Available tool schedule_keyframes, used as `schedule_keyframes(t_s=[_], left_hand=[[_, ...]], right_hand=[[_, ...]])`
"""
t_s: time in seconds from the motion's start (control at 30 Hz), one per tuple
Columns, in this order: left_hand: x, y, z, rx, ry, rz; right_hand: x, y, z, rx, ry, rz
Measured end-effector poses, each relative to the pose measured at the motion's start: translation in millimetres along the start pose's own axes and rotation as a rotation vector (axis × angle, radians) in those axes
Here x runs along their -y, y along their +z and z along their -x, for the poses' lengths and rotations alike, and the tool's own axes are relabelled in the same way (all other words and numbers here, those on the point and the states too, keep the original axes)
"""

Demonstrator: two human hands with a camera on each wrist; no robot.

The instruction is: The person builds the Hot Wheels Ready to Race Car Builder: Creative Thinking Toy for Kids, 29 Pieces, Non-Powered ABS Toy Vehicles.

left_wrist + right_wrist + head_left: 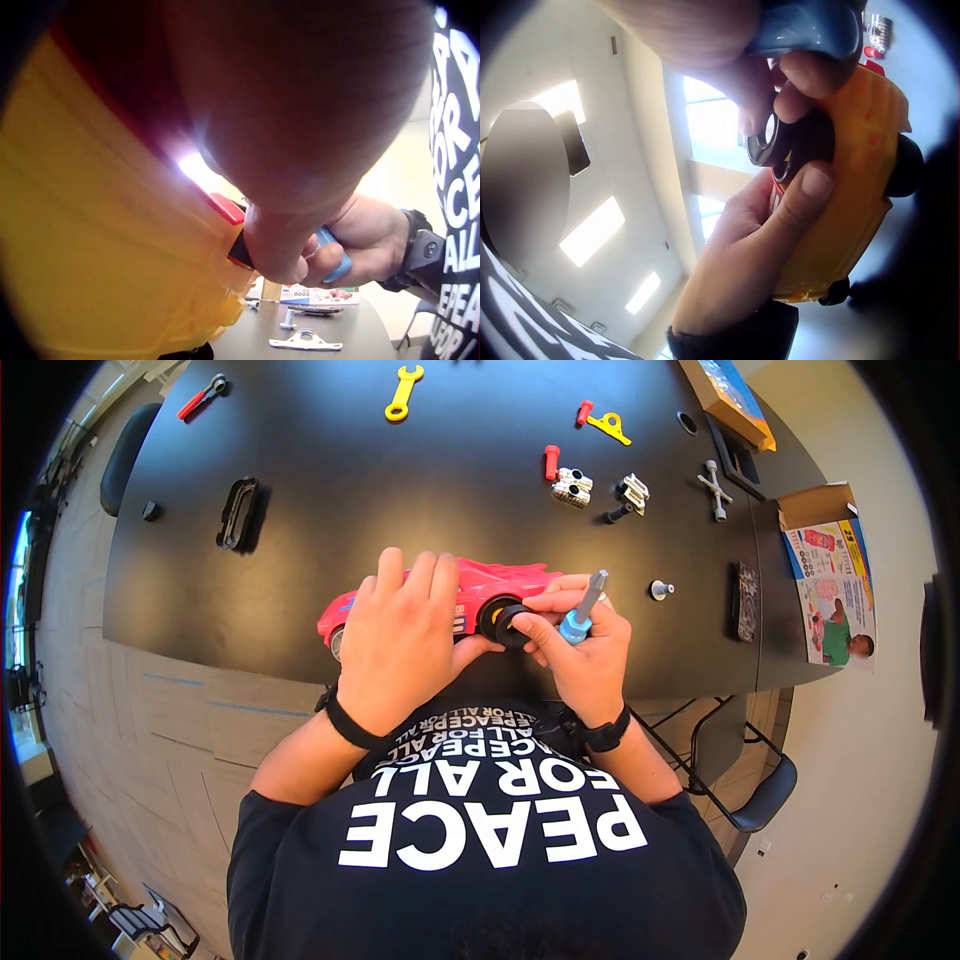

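Note:
A red toy car [505,574] is held at the table's near edge, tipped so its yellow underside [862,157] faces the right wrist camera. My left hand [400,615] grips the car's body from above, its thumb beside the wheel opening. In my right hand [592,650], thumb and fingers pinch a black toy tire [513,626] right at the car's wheel. That same hand keeps a blue-handled screwdriver [577,626] against the palm, tip pointing up and away. The right wrist view shows the tire's ring slightly off the dark wheel part behind it.
Farther back lie a yellow wrench [404,395], a red-handled ratchet [203,398], a red bolt [551,462] and silver engine-like parts [572,487]. A long black part [238,513] is on the left. To the right are a grey cross wrench [715,490] and a printed box [828,575].

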State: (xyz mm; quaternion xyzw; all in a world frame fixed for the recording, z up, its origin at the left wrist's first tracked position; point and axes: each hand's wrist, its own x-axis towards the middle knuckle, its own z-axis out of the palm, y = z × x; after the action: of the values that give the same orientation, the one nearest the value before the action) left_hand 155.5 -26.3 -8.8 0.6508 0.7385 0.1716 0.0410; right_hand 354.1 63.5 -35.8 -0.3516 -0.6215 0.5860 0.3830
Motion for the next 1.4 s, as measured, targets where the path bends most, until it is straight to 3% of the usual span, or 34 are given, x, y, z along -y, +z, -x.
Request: schedule_keyframes(t_s=[0.57, 0.63, 0.83, 0.97, 1.03, 1.4], left_hand=[[-2, 1, 1, 0.015, -0.024, -0.007], [-2, 3, 1, 0.006, -0.035, -0.004], [-1, 4, 0, -0.005, -0.031, -0.006], [3, 5, -3, 0.001, -0.028, -0.021], [2, 4, -3, -0.004, -0.011, -0.024], [3, -3, -5, 0.020, -0.003, 0.019]], right_hand=[[-4, 15, 1, -0.089, 0.000, 0.128], [-20, 14, -3, -0.134, -0.200, 0.296], [-20, 13, -8, -0.119, -0.403, 0.488], [-2, 15, -4, -0.048, -0.248, 0.471], [-8, 16, -8, -0.048, -0.445, 0.575], [-15, 3, -11, -0.024, -0.502, 0.533]])
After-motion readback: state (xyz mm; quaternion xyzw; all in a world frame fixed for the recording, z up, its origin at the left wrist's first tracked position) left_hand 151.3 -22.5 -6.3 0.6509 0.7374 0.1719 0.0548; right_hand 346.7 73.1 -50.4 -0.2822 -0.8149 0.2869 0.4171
